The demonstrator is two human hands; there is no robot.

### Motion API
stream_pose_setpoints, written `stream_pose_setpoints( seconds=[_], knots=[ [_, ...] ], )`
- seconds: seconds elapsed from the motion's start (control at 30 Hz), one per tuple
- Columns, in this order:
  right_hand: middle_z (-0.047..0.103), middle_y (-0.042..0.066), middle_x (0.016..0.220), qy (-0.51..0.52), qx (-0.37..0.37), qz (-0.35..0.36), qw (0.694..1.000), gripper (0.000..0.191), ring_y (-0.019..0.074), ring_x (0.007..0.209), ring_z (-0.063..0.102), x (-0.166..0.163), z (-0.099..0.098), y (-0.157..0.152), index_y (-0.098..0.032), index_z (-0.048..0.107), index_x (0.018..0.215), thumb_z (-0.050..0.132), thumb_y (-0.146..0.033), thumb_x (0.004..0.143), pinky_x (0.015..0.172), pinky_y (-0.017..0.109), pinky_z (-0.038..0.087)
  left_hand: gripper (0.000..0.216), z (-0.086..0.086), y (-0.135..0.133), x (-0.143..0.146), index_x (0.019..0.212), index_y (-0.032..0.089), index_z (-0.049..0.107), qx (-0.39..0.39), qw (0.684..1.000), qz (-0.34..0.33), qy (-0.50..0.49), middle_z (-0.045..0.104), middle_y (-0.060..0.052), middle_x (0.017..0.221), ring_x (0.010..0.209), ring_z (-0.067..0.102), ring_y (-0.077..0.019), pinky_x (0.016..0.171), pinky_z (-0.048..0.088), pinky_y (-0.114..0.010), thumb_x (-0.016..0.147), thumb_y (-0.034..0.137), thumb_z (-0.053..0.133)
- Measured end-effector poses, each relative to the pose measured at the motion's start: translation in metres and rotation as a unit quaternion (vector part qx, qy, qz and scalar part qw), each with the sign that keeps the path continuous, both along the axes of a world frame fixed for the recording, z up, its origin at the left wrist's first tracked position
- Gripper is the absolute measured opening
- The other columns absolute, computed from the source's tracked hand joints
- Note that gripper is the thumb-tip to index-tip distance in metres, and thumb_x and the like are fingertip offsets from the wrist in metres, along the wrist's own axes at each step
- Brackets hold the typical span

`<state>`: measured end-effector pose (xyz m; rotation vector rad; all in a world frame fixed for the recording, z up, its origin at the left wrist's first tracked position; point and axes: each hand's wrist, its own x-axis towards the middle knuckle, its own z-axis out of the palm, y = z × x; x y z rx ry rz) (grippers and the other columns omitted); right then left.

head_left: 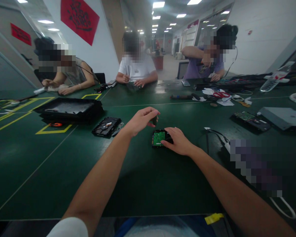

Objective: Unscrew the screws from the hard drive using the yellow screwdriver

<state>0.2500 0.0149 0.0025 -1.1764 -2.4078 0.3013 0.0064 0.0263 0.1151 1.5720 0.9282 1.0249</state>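
A small hard drive (159, 138) with its green circuit board up lies on the green table (64, 171) in front of me. My right hand (178, 141) rests on its right side, fingers pressed down to hold it. My left hand (141, 120) hovers just above and left of the drive, fingers curled round a small dark tool (155, 120), likely a screwdriver handle, pointing down at the drive.
A second opened hard drive (106, 126) lies to the left, beside a black tray (69, 110). Another drive (251, 119) and a grey box (283, 117) lie at the right, with white cables (220, 136). Three other people sit at the far side.
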Motion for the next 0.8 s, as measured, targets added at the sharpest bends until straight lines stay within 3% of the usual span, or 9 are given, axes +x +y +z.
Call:
stream_pose_setpoints(
  seconds=[0.2, 0.43, 0.67, 0.8],
  knots=[
    [0.061, 0.017, 0.151, -0.005, 0.000, 0.000, 1.000, 0.073, 0.0376, 0.144, 0.053, -0.0004, 0.0012, -0.0007, -0.017, 0.053, 0.152, 0.056, -0.068, 0.099, 0.127, 0.062, 0.031, 0.035, -0.0052, 0.0049, -0.0027, 0.110, 0.016, 0.071, -0.057, 0.996, -0.021, -0.061, 0.076, -0.013, 0.103, 0.096, 0.073, -0.0246, 0.077, 0.060, -0.034, 0.100, 0.048, 0.061],
    [0.061, 0.017, 0.151, 0.002, -0.001, -0.001, 1.000, 0.073, 0.0375, 0.144, 0.053, 0.0000, -0.0017, 0.0007, -0.020, 0.052, 0.153, 0.057, -0.068, 0.099, 0.127, 0.063, 0.029, 0.032, -0.0051, 0.0072, -0.0072, 0.105, 0.015, 0.072, -0.059, 0.996, -0.016, -0.062, 0.076, -0.013, 0.104, 0.096, 0.074, -0.0243, 0.077, 0.059, -0.034, 0.098, 0.045, 0.062],
    [0.058, 0.018, 0.154, 0.002, -0.012, -0.006, 1.000, 0.075, 0.0367, 0.148, 0.050, -0.0005, -0.0017, 0.0001, -0.018, 0.050, 0.155, 0.056, -0.068, 0.099, 0.129, 0.063, 0.026, 0.032, -0.0030, 0.0076, -0.0090, 0.088, 0.016, 0.066, 0.017, 0.994, 0.093, 0.053, 0.075, -0.012, 0.104, 0.086, 0.069, -0.0205, 0.066, 0.054, -0.030, 0.089, 0.046, 0.076],
    [0.059, 0.019, 0.153, -0.002, -0.006, -0.011, 1.000, 0.074, 0.0368, 0.146, 0.052, -0.0013, -0.0019, -0.0001, -0.016, 0.051, 0.153, 0.057, -0.067, 0.099, 0.128, 0.063, 0.026, 0.020, -0.0006, 0.0041, -0.0053, 0.095, 0.017, 0.068, -0.006, 0.999, 0.036, 0.013, 0.077, -0.011, 0.106, 0.094, 0.071, -0.0217, 0.067, 0.053, -0.029, 0.094, 0.037, 0.064]
  ],
)
